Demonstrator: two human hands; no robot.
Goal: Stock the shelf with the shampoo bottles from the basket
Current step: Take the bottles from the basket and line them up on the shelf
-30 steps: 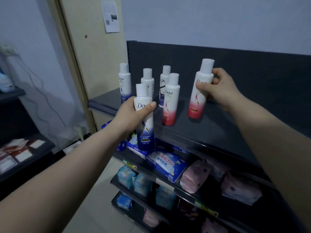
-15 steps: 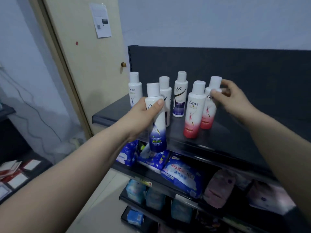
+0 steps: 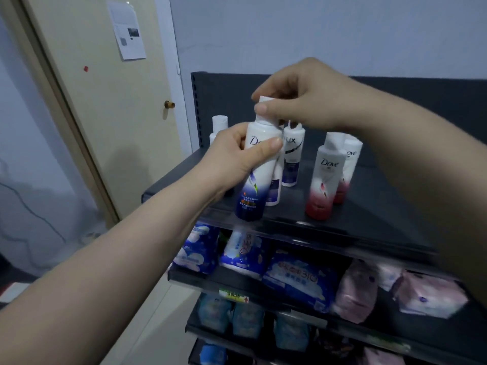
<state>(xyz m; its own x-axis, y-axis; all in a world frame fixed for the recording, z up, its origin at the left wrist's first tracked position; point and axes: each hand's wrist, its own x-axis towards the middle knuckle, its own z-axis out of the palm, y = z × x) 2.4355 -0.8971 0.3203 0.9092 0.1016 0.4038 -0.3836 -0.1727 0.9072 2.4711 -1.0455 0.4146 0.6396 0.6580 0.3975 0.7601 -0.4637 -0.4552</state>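
My left hand (image 3: 234,159) grips a white Dove bottle with a blue base (image 3: 254,191) round its middle, held just above the front edge of the dark top shelf (image 3: 369,214). My right hand (image 3: 305,98) pinches that bottle's white cap from above. On the shelf behind stand a Lux bottle (image 3: 291,159), two red-based Dove bottles (image 3: 322,185) side by side, and another white bottle (image 3: 219,125) partly hidden by my left hand. No basket is in view.
Lower shelves hold blue packs (image 3: 246,252) and pink packs (image 3: 355,291) of pads. A beige door (image 3: 110,114) with a knob stands left of the shelf unit, and a grey wall rises behind it.
My right hand let go of the red-based bottle on the shelf and moved left onto the cap of the blue-based bottle. My left hand kept its grip on that bottle.
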